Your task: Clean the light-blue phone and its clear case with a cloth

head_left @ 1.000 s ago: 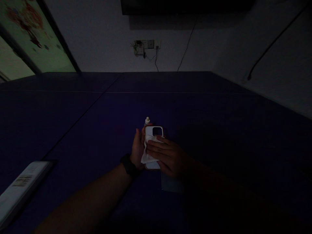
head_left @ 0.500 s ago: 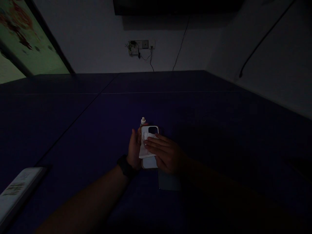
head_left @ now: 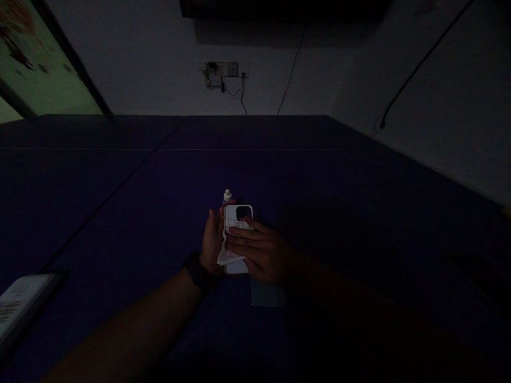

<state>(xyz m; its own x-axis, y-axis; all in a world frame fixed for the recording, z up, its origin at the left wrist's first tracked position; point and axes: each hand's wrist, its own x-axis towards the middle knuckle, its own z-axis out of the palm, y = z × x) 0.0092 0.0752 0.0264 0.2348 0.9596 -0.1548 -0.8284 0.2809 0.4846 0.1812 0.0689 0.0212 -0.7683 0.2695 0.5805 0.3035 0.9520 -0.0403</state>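
Note:
My left hand (head_left: 211, 242), with a dark watch on its wrist, holds a phone case (head_left: 235, 267) from its left side, fingers partly hidden behind it. The case is pale with a brownish rim and a dark camera cutout at the top. Across the middle of the case lies a white tissue (head_left: 228, 255). My right hand (head_left: 263, 252) presses that tissue against the case with its fingers laid flat over it. Just beyond the case stands a small bottle (head_left: 227, 196) with a white cap. Below my right hand is a dark, flat phone-shaped slab (head_left: 268, 295), partly covered.
The dark blue surface (head_left: 120, 239) spreads all round my hands, crossed by a seam. A white box-like object (head_left: 22, 300) lies at the left edge. On the back wall are sockets (head_left: 227, 69) with hanging cables. The room is very dim.
The tissue and my right hand have shifted slightly down on the phone case, and the tissue's lower left corner hangs out further. The whole view has moved a little.

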